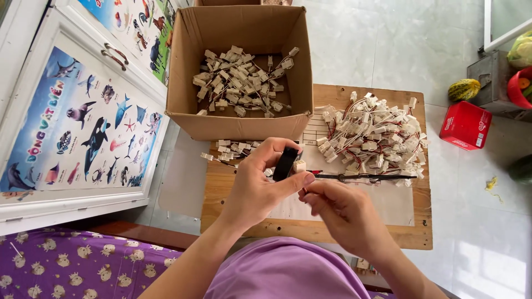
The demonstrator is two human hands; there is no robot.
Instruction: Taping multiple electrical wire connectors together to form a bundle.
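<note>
Closest to the camera is a purple lap [285,274], and two bare arms reach out from it. The left hand [256,188] has its grip closed around a small black tool [285,163], and its thumb presses a little white plug [300,165] against that tool. The right hand [343,213] sits just beside it, with its fingers pinched together on the thin wires under the plug. Both hands are over a low wooden desk [410,235].

Right behind the hands, a thin dark tool [366,177] lies flat on a white sheet [388,202]. A few white plugs [230,148] lie to the left. A big heap of white plugs with red wires [374,135] lies to the right.

Farther back, an open cardboard box [239,72] stands on the desk's far edge. It has many more white plugs [241,83] inside.

On the left is a white cupboard door with a sea animal poster [83,127]. On the floor to the right sit a red box [465,125] and a yellow-green squash [464,89].
</note>
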